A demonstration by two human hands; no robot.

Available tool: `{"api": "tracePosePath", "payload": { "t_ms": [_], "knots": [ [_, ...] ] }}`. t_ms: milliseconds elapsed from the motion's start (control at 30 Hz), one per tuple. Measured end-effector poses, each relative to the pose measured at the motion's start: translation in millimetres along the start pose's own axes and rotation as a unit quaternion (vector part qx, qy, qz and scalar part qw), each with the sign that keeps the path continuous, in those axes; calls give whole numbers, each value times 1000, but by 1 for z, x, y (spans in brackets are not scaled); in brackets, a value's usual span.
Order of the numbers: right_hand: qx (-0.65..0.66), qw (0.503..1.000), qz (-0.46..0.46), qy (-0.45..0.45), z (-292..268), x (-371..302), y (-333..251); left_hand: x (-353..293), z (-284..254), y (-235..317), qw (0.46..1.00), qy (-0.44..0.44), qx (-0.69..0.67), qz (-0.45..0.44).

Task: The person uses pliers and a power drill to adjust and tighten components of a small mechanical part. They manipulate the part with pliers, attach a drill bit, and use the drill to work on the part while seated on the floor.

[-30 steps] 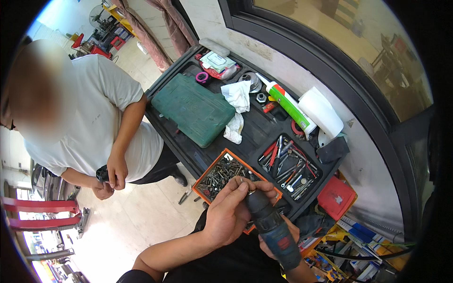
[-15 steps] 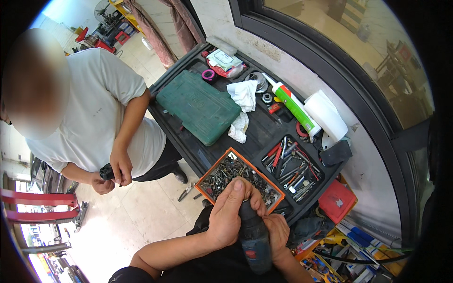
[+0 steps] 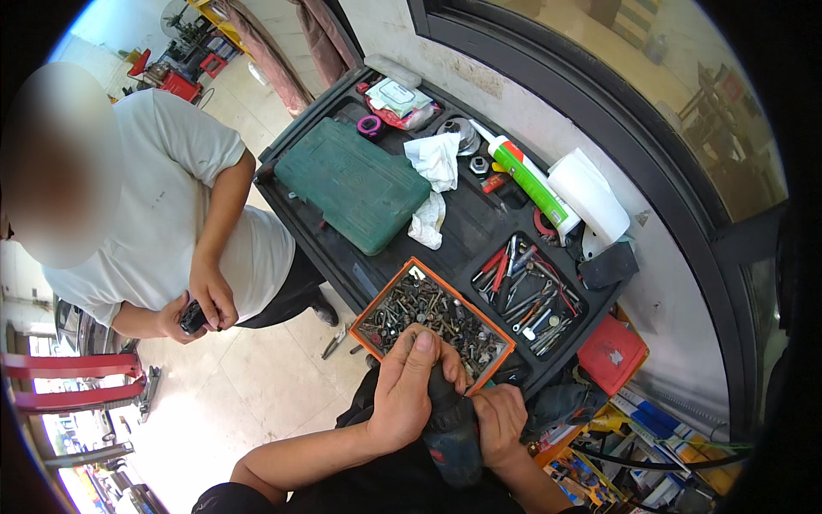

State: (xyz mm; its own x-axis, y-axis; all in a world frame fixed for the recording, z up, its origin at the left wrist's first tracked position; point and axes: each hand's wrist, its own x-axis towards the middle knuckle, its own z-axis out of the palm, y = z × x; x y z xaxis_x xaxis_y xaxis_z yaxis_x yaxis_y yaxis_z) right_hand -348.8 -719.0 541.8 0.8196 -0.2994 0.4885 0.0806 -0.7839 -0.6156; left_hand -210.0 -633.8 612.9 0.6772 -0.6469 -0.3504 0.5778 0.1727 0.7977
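Observation:
Both my hands hold a dark cordless drill close to my body. My left hand wraps over its upper front part, thumb pointing up. My right hand grips it from the right side. Just beyond them sits an orange tray full of mixed screws and bolts, resting on a black tool cart. The drill's tip is hidden by my left hand.
The cart carries a green tool case, white rags, a green and white sealant tube, a paper roll and a compartment of pliers and screwdrivers. A person in a white shirt stands left, holding a small dark object.
The drill has swung from lying out to the right to pointing up toward the screw tray. My left hand has slid over its front. The view has shifted slightly.

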Motion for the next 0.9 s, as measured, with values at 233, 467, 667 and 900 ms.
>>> {"api": "tracePosePath", "payload": {
  "t_ms": [233, 467, 667, 900],
  "knots": [
    [-6, 1000, 13, 12, -3, 8, -4, 1, 0, 4, 999, -27, -2, -19],
    [-1, 999, -2, 51, 6, 1, -1, -4, -9, 9, 988, -141, -52, -42],
    [22, 998, -30, 55, 6, 1, 1, -8, -19, 13, 968, -186, -3, -171],
    [-123, 990, -62, -2, -7, 12, 1, -15, -15, 2, 995, 2, -16, -103]
  ]
}}
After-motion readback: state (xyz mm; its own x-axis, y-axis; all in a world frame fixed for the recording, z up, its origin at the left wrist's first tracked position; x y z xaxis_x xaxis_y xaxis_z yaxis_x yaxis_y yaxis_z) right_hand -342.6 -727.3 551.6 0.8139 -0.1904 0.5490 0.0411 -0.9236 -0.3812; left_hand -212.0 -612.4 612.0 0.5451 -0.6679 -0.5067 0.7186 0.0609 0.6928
